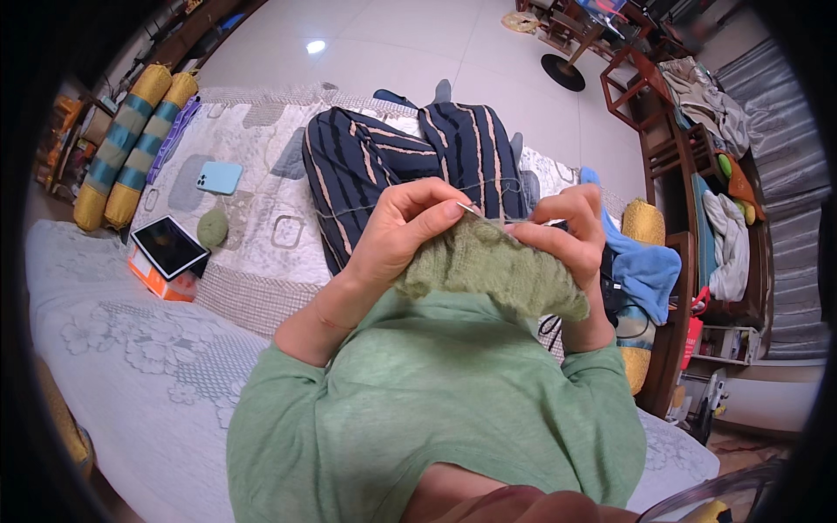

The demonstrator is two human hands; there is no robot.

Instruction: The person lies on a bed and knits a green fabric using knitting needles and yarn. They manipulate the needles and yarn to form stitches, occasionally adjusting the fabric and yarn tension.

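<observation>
A piece of green knitting (pixel 484 265) hangs between my hands, over the chest of my green top. My left hand (pixel 415 225) pinches its upper left edge, where the tip of a metal knitting needle (pixel 466 208) shows by the thumb. My right hand (pixel 565 229) grips the upper right edge with bent fingers; most of the needle is hidden by the wool and fingers. A loose strand of green yarn (pixel 346 212) runs across my striped trousers to the left. A ball of green yarn (pixel 212 227) lies on the patterned quilted cover.
Left of me a tablet (pixel 170 246) leans on an orange and white box (pixel 160 282), near a light blue phone (pixel 220 178) lying face down. Two yellow and blue bolsters (pixel 121 157) are at the far left. A blue cloth (pixel 644 274) lies over another bolster (pixel 634 359) at the right.
</observation>
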